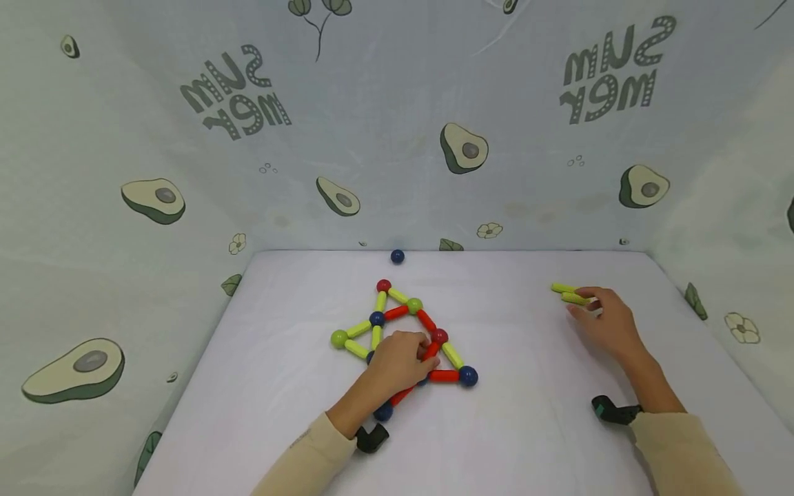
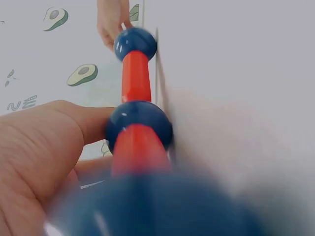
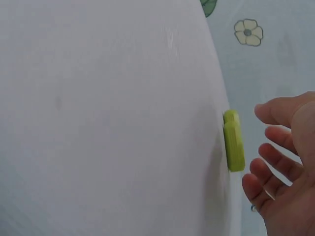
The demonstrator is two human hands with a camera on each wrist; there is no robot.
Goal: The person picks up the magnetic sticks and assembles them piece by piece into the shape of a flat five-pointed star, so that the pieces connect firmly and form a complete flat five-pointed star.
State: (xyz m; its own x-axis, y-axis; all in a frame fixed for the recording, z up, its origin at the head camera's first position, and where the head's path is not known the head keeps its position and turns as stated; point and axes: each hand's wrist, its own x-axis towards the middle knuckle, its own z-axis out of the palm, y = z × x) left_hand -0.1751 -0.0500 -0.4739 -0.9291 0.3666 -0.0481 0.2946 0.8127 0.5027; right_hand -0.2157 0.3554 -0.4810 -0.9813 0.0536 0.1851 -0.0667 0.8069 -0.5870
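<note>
Left of the middle of the table lies a flat figure of magnetic rods and balls, with yellow-green rods, red rods and blue, green and red balls. My left hand grips it at a red rod, its fingers covering part of the figure. In the left wrist view the thumb is beside a blue ball. At the right, my right hand is over two loose yellow-green rods. Its fingers are apart and loosely bent beside the rods in the right wrist view.
A single blue ball lies at the table's back edge. The white table is bordered at the back and sides by a cloth printed with avocados. Each wrist wears a black camera mount.
</note>
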